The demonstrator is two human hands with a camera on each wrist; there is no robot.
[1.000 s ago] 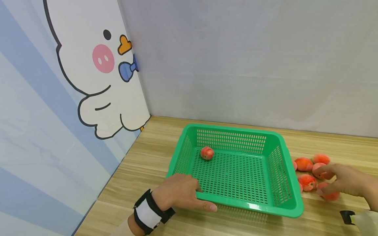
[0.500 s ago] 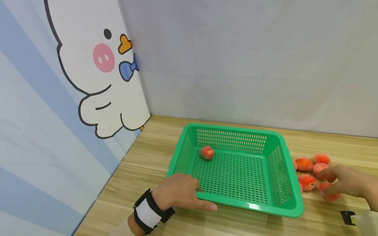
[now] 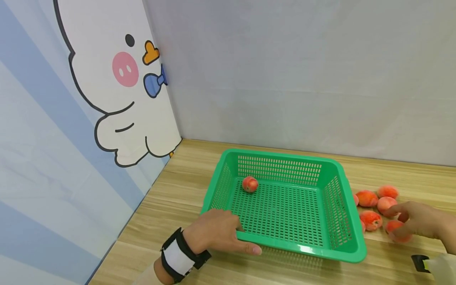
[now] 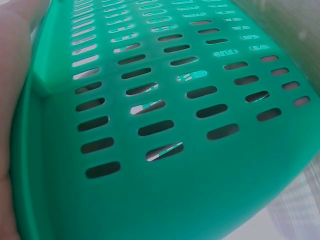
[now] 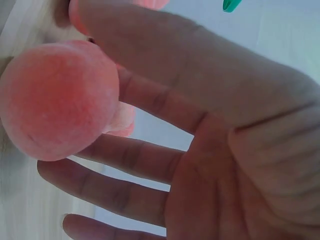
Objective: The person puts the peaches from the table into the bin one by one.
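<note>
A green plastic basket (image 3: 292, 245) sits on the wooden table with a peach (image 3: 250, 184) inside, toward its back left. My left hand (image 3: 219, 231) grips the basket's near-left rim, thumb on the outside and fingers over the edge. In the left wrist view the slotted basket wall (image 4: 165, 200) fills most of the picture. Right of the basket, my right hand (image 3: 420, 221) has thumb and fingers curved about another peach (image 3: 397, 233) on the table. The right wrist view shows this peach (image 5: 60, 100) near the fingertips, covering some of them, away from the palm.
Several more peaches (image 3: 367, 198) lie clustered between the basket's right side and my right hand, some partly hidden by the rim. A pale grey backdrop (image 3: 303, 79) rises behind the table (image 3: 171, 221); a cartoon-printed panel (image 3: 89, 118) stands at the left.
My right hand has shifted slightly to the right, and the peach at its fingers has moved a little the same way. The left hand and basket stay put.
</note>
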